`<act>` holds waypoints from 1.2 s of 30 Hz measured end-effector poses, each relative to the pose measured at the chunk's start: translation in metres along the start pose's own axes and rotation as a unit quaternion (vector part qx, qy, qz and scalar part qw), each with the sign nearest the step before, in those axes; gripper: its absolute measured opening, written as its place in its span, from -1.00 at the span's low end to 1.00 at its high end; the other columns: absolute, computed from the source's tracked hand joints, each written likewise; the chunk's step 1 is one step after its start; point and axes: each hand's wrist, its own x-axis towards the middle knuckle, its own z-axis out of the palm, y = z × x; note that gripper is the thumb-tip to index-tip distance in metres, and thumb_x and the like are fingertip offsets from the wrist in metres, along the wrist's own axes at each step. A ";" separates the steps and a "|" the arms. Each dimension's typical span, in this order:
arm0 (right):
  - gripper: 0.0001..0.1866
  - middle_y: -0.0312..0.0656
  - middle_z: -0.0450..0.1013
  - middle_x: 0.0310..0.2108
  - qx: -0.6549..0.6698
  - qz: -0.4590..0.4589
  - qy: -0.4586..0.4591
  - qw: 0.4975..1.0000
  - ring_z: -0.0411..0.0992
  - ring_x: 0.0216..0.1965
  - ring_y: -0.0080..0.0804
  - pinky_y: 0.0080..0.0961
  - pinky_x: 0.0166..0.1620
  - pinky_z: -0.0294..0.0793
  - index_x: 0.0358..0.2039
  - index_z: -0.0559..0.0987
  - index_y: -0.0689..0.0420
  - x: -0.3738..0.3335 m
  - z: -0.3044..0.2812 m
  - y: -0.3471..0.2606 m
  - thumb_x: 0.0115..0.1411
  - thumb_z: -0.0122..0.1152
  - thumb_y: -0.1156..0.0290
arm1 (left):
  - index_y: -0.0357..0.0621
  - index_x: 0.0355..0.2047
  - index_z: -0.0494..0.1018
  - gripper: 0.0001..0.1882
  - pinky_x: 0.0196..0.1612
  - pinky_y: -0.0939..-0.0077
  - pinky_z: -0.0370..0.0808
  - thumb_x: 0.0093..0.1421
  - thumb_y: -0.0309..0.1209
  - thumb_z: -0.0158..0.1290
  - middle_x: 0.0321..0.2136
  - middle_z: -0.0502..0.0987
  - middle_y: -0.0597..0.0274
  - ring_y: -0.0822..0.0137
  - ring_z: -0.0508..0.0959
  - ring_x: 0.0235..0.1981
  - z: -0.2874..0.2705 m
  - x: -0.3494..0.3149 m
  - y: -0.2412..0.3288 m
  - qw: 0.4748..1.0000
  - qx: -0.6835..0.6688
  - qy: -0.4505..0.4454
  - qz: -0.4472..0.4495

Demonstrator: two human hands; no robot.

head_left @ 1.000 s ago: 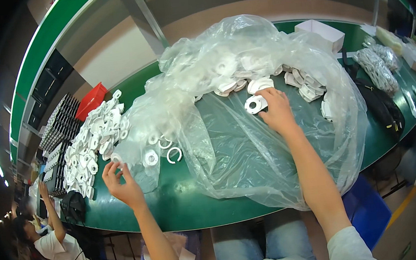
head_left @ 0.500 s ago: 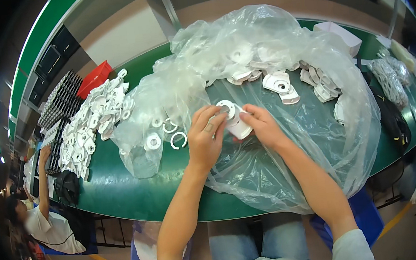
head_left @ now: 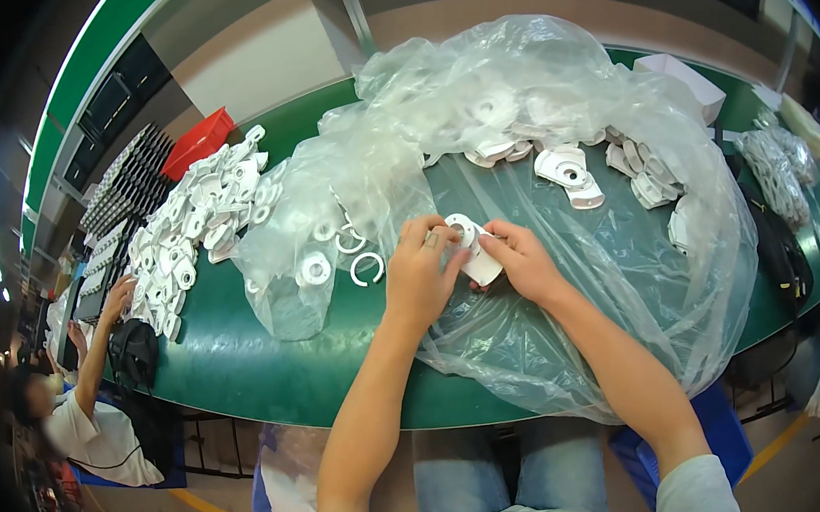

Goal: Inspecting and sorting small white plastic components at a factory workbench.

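Note:
Between my two hands is a white plastic part [head_left: 482,267] with a round ring-shaped end and a wider flat end. My left hand [head_left: 418,270] grips it at the ring end, fingers curled over the top. On its other side, my right hand [head_left: 526,257] pinches the edge with thumb and fingers. Both are held above a clear plastic bag [head_left: 576,339] spread over the green table. An open white ring [head_left: 367,269] lies just left of my left hand. Similar white parts [head_left: 568,177] rest on the bag beyond my right hand.
A large heap of white parts [head_left: 191,218] covers the table's left side, beside stacked dark trays [head_left: 122,190] and a red bin [head_left: 199,143]. A white box [head_left: 682,84] stands at the back right. A co-worker [head_left: 100,424] reaches in from the left. Blue bins [head_left: 709,439] sit below the table edge.
The view has shifted slightly, so the table's things appear a little to the right. Both hands still hold the white part, which is tilted slightly differently between my fingers.

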 end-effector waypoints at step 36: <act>-0.84 -0.23 0.48 -0.57 -0.102 -0.022 0.142 0.984 0.44 -0.66 -0.54 -0.63 -0.66 0.34 -0.38 0.50 0.25 0.000 0.005 0.004 0.11 0.16 0.40 | -0.25 -0.42 0.52 -0.90 -0.46 0.59 0.39 0.02 -0.52 0.15 -0.45 0.52 0.22 0.43 0.50 -0.46 -0.045 -0.007 -0.027 0.967 -0.114 0.151 -0.170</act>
